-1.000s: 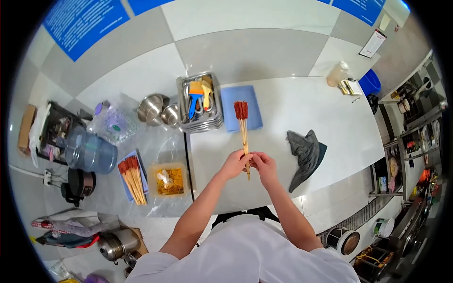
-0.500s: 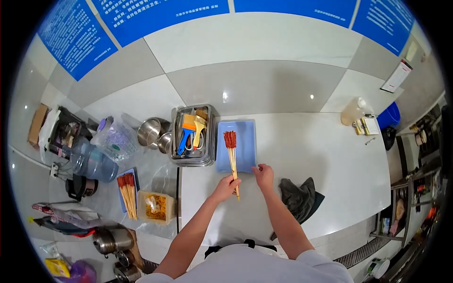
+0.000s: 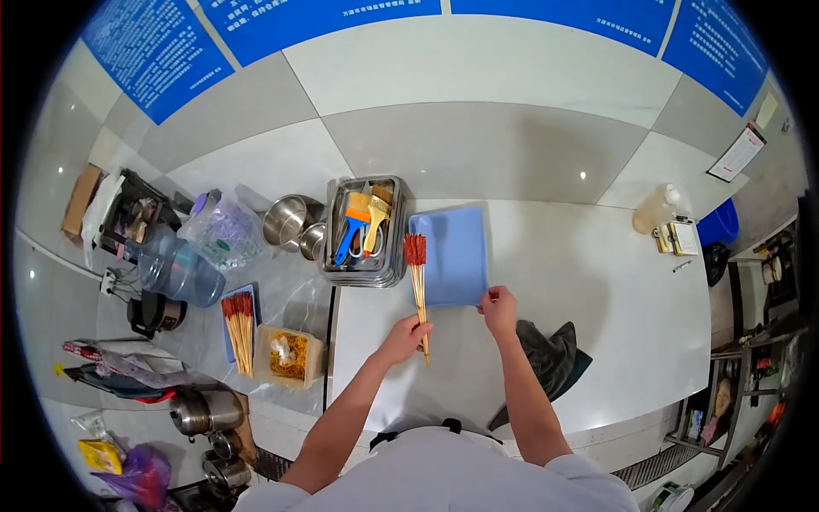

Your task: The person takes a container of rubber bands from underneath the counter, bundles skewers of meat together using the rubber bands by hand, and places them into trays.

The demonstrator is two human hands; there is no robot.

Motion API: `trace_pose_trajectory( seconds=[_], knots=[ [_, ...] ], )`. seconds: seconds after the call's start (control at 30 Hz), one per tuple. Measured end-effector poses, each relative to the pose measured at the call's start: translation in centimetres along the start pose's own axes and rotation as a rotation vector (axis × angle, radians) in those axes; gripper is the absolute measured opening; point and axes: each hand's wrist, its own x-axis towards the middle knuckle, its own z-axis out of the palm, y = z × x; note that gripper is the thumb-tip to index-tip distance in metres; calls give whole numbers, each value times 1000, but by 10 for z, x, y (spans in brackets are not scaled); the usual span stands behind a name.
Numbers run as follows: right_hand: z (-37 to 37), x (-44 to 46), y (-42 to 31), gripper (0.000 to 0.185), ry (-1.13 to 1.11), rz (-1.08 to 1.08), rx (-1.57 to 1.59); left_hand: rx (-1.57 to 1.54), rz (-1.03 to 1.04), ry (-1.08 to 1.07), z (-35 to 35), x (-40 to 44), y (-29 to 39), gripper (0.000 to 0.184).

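Note:
My left hand (image 3: 404, 340) is closed round the lower sticks of a bundle of meat skewers (image 3: 415, 252), holding it upright with the red-coated ends pointing away from me. The bundle overlaps the left edge of a shallow blue tray (image 3: 459, 256) on the white table. At the tray's near right corner, the fingers of my right hand (image 3: 499, 311) are pinched on the rim. A dark grey cloth (image 3: 550, 357) lies crumpled beside my right forearm.
Left of the tray stand stacked metal pans (image 3: 388, 266) holding brushes. More skewers (image 3: 240, 333) lie on another tray, beside a tub of orange-yellow seasoning (image 3: 288, 354). Metal bowls (image 3: 287, 220) and a large water bottle (image 3: 181, 266) are farther left. A jug (image 3: 655, 210) stands at back right.
My right hand has taken hold of the tray's corner, and the tray has turned slightly and shifted right relative to the pans. The skewers, still in my left hand, now overlap its left edge.

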Motion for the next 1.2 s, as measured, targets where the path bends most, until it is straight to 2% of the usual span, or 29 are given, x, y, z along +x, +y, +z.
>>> trace_pose_trajectory(
  seconds=[0.07, 0.2, 0.27, 0.33, 0.4, 0.5, 0.57, 0.63, 0.67, 0.7, 0.73, 0.77, 0.8, 0.87, 0.93, 1.07, 1.2],
  knots=[
    [-10, -25, 1, 14, 31, 139, 159, 10, 35, -5, -3, -14, 2, 21],
    [-54, -83, 13, 15, 137, 219, 282, -52, 92, -56, -9, -48, 5, 20],
    [-96, -111, 33, 13, 239, 134, 243, -66, 101, -82, -11, -59, 6, 20],
    [-152, -166, -2, 13, 389, 51, 511, -16, 96, -138, -9, -70, 11, 19],
    [-200, -227, -14, 14, 575, -60, 491, 45, 162, -183, -6, -75, 12, 19],
    [-222, -335, 22, 14, 874, -58, 552, 75, 158, -265, 5, -87, 4, 20],
    [-200, -427, 88, 17, 1120, 128, 403, 87, 163, -355, 21, -97, -10, 22],
    [-151, -548, 185, 18, 1291, 611, 224, 159, 121, -554, 59, -122, -20, 22],
    [-115, -610, 238, 19, 1381, 809, -141, 192, 107, -626, 82, -138, -28, 22],
    [-84, -660, 232, 18, 1243, 910, 182, 210, 83, -741, 107, -149, -49, 22],
    [-51, -676, 163, 19, 1496, 893, 458, 238, 71, -806, 127, -165, -61, 22],
    [-29, -700, 153, 19, 1528, 877, 485, 250, 71, -939, 146, -185, -73, 21],
    [-12, -719, 146, 20, 1550, 851, 507, 254, 72, -1061, 163, -206, -82, 21],
    [-10, -718, 108, 15, 1475, 680, 437, 315, 8, -1171, 194, -244, -96, 22],
    [-14, -703, 103, 16, 1422, 510, 386, 397, 69, -1274, 211, -282, -92, 21],
    [-35, -667, 66, 16, 1280, 243, 624, 482, 148, -1243, 218, -317, -97, 24],
    [-45, -656, 56, 15, 1095, 203, 651, 450, 150, -1076, 190, -337, -93, 26]
  ],
)
